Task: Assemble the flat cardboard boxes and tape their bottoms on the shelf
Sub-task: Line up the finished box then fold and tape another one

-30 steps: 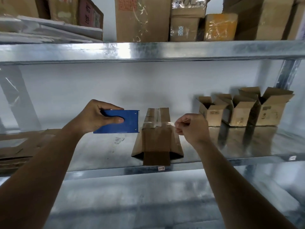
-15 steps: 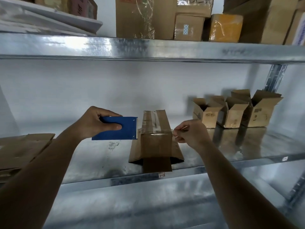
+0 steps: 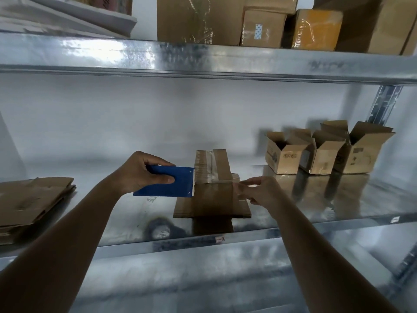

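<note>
A small cardboard box (image 3: pixel 213 195) stands upside down in the middle of the metal shelf (image 3: pixel 338 199), its bottom flaps up and clear tape along the seam. My left hand (image 3: pixel 140 172) grips a blue tape cutter (image 3: pixel 168 181), whose toothed edge touches the box's left top corner. My right hand (image 3: pixel 259 190) is at the box's right top corner, fingertips pinching the end of a clear tape strip that runs across the box.
Three assembled open boxes (image 3: pixel 325 147) stand at the back right of the shelf. A stack of flat cardboard boxes (image 3: pixel 31 199) lies at the far left. Parcels (image 3: pixel 264 26) fill the shelf above. A lower shelf (image 3: pixel 203 279) lies below my arms.
Both hands have closed in on the box: the cutter now touches its left corner, and my right hand has dropped a little, drawing the tape over the right edge. The camera has turned slightly.
</note>
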